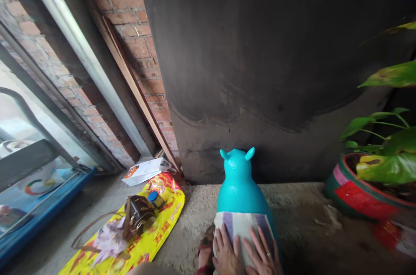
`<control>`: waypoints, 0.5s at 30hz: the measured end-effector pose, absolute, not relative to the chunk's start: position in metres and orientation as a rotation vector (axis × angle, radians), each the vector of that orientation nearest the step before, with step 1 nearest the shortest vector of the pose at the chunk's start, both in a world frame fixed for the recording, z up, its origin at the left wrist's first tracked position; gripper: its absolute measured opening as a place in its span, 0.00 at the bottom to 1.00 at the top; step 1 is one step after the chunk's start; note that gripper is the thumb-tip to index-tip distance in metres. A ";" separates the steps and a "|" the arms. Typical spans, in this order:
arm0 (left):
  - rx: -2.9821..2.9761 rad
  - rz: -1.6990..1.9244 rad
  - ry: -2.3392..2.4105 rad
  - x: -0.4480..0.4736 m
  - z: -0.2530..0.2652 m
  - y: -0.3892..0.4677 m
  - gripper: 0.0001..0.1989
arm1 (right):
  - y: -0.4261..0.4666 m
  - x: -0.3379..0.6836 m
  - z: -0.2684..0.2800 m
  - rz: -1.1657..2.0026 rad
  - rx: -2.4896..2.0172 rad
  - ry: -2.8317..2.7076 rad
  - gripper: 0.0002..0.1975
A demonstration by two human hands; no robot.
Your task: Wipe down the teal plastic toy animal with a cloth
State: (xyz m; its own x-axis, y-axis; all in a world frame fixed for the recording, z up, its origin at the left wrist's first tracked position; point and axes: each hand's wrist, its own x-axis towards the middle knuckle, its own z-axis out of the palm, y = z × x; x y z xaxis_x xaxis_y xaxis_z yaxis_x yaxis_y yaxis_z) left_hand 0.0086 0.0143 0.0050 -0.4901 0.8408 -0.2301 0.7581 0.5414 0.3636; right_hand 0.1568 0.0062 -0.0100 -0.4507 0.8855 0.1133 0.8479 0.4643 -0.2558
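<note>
Pressing both palms flat, a person lays a striped purple-and-white cloth [242,226] over the back of a glossy turquoise animal-shaped inflatable toy [239,184] standing on the rough concrete floor [299,218] against a dark wall. The left hand [226,254] and right hand [264,254] rest side by side, fingers spread and open on the fabric, gripping nothing. The cloth already covers the toy's back, while its head and ears are bare. Nearby lie a yellow printed plastic bag [169,210], a brown leather handbag [139,214] and a red-banded potted plant [360,192].
</note>
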 end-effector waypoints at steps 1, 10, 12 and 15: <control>1.327 0.313 2.418 0.012 0.001 0.009 0.29 | 0.000 0.160 -0.016 0.196 -1.498 -2.453 0.33; 1.414 0.430 2.308 -0.003 -0.022 0.000 0.30 | -0.001 0.135 -0.047 0.167 -2.056 -1.844 0.32; 1.457 0.431 2.272 -0.011 -0.029 0.003 0.31 | 0.003 0.121 -0.053 0.171 -2.167 -1.786 0.35; 1.588 0.529 2.241 -0.018 -0.037 0.003 0.33 | 0.005 0.107 -0.044 0.209 -2.252 -1.758 0.35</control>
State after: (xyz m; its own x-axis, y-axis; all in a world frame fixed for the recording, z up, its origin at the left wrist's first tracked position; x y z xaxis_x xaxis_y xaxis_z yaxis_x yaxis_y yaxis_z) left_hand -0.0176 0.0034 -0.0368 -0.3154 0.9469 -0.0620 0.8192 0.3046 0.4859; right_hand 0.1074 0.0050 -0.0438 0.2510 0.9664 0.0550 0.9265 -0.2234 -0.3028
